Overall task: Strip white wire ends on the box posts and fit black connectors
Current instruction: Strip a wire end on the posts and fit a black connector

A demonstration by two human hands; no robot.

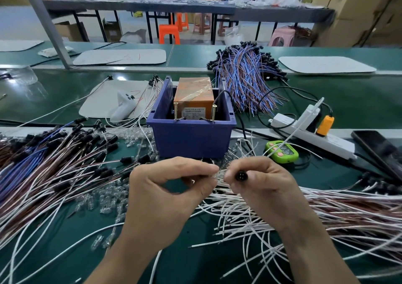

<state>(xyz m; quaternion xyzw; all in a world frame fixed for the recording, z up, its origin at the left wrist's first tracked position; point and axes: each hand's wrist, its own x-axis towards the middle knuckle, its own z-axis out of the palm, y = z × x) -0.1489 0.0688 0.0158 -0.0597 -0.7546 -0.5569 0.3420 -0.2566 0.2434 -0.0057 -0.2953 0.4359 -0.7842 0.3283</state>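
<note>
My right hand point(258, 183) pinches a black connector point(241, 174), its round holed face turned toward me. My left hand point(169, 186) pinches thin white wire ends point(219, 174) between thumb and fingers, just left of the connector. Both hands hover above the green bench, in front of the blue box point(191, 136). Two brass posts point(175, 111) point(213, 112) stand at the box's front rim, before an orange taped block point(193, 94). Loose white wires point(250, 225) lie under my right hand.
Finished wires with black connectors point(54, 164) pile at the left, more wires point(359, 209) at the right. Clear small parts point(102, 203) scatter near my left hand. A green timer point(281, 152), white power strip point(313, 129) and phone point(378, 149) lie right of the box.
</note>
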